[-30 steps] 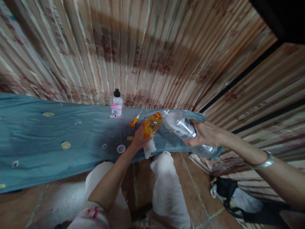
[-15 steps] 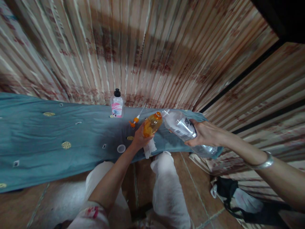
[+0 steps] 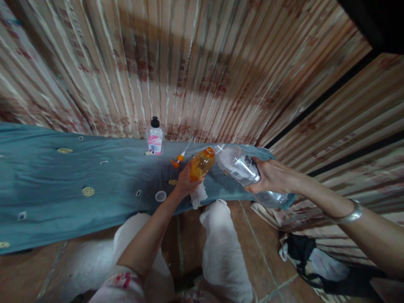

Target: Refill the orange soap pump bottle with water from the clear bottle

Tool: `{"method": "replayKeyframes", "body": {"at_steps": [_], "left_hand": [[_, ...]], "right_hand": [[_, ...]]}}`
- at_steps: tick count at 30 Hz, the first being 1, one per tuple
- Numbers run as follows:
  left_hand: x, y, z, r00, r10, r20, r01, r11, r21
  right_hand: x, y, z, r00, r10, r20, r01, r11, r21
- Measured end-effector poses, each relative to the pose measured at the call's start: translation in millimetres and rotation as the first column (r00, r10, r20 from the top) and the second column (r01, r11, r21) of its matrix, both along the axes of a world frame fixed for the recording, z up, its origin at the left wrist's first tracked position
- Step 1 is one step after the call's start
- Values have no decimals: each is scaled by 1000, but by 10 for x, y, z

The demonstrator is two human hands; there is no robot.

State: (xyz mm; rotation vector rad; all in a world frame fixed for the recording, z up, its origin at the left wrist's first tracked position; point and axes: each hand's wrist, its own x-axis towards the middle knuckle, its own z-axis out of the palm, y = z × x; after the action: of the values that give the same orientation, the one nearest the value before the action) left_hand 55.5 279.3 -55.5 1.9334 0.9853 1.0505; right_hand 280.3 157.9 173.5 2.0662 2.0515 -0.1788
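Observation:
My left hand [image 3: 186, 183] is closed round the lower part of an amber see-through bottle [image 3: 202, 164], which leans to the right with its mouth uncapped. A large clear plastic bottle [image 3: 236, 165] lies tipped in my right hand [image 3: 268, 174], its neck pointing left against or very near the amber bottle's mouth. Whether liquid flows between them I cannot tell. Behind my left hand an orange pump top [image 3: 177, 161] with a clear tube rests on the cloth. A small round white cap [image 3: 160, 196] and a piece of white tissue [image 3: 198, 196] lie near my left wrist.
A clear bottle with a black cap and pink label [image 3: 155, 141] stands at the back of the teal cloth surface [image 3: 116, 176]. Pleated patterned curtains [image 3: 176, 63] hang behind and to the right. Below is a tiled floor [image 3: 261, 252], with a black and white bundle [image 3: 315, 256] at right.
Both hands and both bottles hold almost the same pose. Only a very slight shift of the view shows.

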Motion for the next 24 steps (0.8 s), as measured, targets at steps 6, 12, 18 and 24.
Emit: {"method": "replayKeyframes", "body": {"at_steps": [6, 12, 18, 24], "left_hand": [[-10, -11, 21, 1000, -2, 0, 2, 1000, 29], [6, 6, -10, 1000, 21, -18, -20, 999, 44], [-3, 20, -38, 1000, 5, -23, -5, 1000, 29], [8, 22, -42, 1000, 12, -7, -11, 999, 38]], "right_hand": [[-17, 5, 9, 1000, 2, 28, -1, 1000, -17], [-49, -3, 26, 999, -2, 46, 3, 1000, -7], [-15, 0, 8, 999, 21, 36, -21, 1000, 2], [8, 6, 1, 999, 29, 34, -29, 1000, 9]]}}
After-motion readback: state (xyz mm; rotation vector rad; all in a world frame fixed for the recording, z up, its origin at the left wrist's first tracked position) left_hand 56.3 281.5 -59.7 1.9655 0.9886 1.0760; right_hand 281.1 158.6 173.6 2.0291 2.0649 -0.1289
